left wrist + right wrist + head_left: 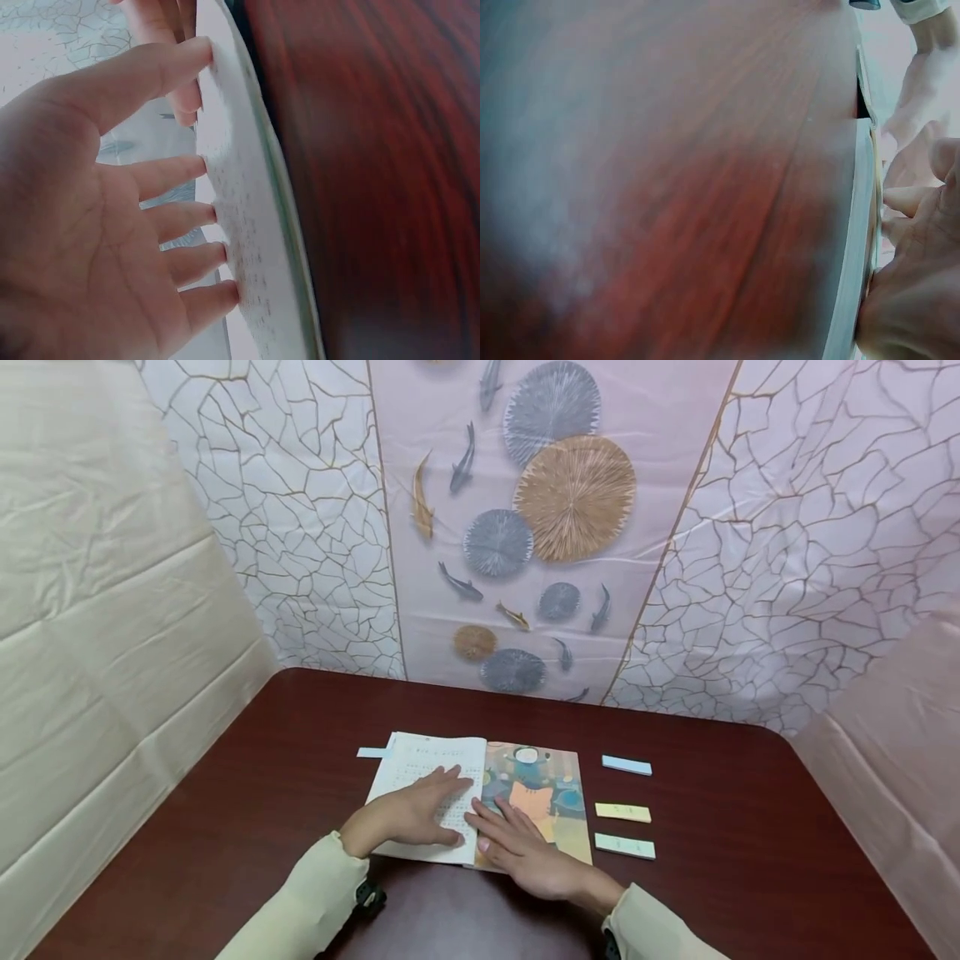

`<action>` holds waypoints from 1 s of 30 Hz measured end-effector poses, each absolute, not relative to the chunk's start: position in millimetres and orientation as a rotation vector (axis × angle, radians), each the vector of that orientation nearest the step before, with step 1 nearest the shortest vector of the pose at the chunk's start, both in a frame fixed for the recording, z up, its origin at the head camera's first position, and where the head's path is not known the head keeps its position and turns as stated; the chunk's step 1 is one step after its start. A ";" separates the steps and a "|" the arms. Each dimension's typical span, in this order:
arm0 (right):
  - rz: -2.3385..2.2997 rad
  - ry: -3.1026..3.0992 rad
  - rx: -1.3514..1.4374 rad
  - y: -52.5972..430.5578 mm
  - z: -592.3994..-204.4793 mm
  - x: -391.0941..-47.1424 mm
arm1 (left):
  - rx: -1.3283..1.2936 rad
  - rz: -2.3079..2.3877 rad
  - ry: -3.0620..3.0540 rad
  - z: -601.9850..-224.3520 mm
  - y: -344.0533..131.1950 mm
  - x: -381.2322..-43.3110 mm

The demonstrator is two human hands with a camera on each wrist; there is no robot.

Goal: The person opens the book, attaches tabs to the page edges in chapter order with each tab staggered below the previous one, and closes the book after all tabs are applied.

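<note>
An open book [532, 760] lies on the dark red table, a text page on its left and a coloured picture with an orange cat on its right. My left hand [414, 810] rests on the text page with fingers spread; in the left wrist view, the fingertips [208, 213] touch the paper. Across the lower part of the picture page and the centre fold lies my right hand [528, 858], its fingers extended. A light blue sticky tab [372, 752] sticks out from the left page's upper edge. Neither hand grips anything.
Right of the book lie a blue sticky-note pad [627, 765], a yellow pad [623, 812] and a pale green pad [625, 846]. The table [315, 718] meets patterned curtains [315, 527] at the back and plain cloth [90, 693] at the sides.
</note>
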State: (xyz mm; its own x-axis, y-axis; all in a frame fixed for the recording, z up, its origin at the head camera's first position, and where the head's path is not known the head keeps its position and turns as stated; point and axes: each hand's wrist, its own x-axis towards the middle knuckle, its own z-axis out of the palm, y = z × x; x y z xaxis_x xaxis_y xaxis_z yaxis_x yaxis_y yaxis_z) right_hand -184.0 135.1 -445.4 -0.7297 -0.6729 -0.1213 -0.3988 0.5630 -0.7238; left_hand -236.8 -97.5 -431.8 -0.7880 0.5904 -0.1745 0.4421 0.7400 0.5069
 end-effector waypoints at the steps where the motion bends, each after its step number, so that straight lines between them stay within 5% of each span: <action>1: -0.993 2.403 -0.861 136.0 -445.2 -184.3 | 0.800 0.646 2.618 -431.2 -96.8 -236.7; 18: -1.092 2.481 -0.892 154.0 -430.7 -192.9 | 0.772 0.680 2.606 -428.2 -94.5 -235.5; 30: -0.862 2.864 -0.546 257.2 -412.4 -224.0 | 0.763 0.762 2.567 -430.5 -96.8 -236.3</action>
State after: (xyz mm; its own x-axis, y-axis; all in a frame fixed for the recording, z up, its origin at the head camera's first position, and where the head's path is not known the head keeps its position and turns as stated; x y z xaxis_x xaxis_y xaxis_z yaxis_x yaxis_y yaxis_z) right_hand -224.0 257.2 -412.4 -0.9307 -0.3658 0.0063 -0.3086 0.7756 -0.5507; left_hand -236.3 -96.8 -430.5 -0.7915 0.5849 -0.1771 0.3935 0.7095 0.5847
